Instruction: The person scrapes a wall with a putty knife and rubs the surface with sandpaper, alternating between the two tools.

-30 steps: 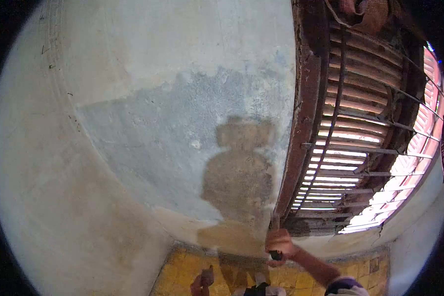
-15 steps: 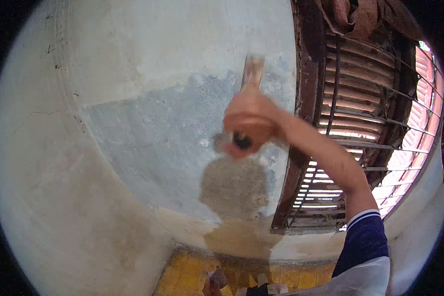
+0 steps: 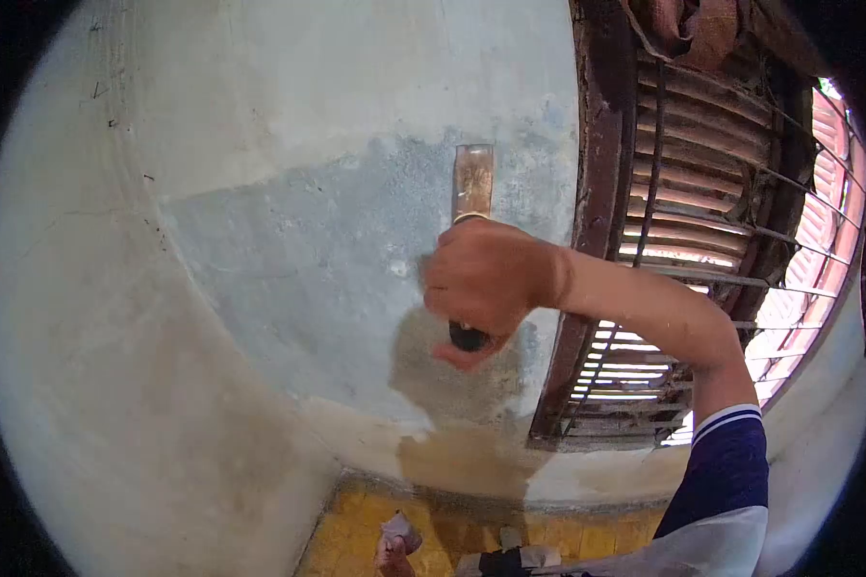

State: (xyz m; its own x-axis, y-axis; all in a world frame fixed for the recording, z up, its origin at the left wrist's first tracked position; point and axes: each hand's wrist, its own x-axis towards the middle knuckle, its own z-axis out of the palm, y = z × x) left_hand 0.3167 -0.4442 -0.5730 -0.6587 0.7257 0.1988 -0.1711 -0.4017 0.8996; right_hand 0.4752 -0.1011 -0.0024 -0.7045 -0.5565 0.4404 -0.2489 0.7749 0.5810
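Observation:
My right hand (image 3: 491,279) is wrapped round the black handle (image 3: 469,337) of a scraper. Its flat, rust-marked blade (image 3: 473,181) points up, in front of a rough blue-grey patch (image 3: 337,240) on the wall; whether the edge touches is hard to tell. Low in the view, my left hand (image 3: 394,559) holds a pale, greyish-pink object (image 3: 400,531), perhaps a cloth.
To the right, a window with a dark wooden frame (image 3: 601,173), metal bars and slatted shutters (image 3: 693,163). Brown cloth (image 3: 712,34) hangs at its top. Below is a yellow tiled floor (image 3: 356,519). My shadow falls on the wall.
My right hand and the scraper have moved down the wall, and the blade is now more upright. My left hand has shifted slightly left, with more of the pale object showing.

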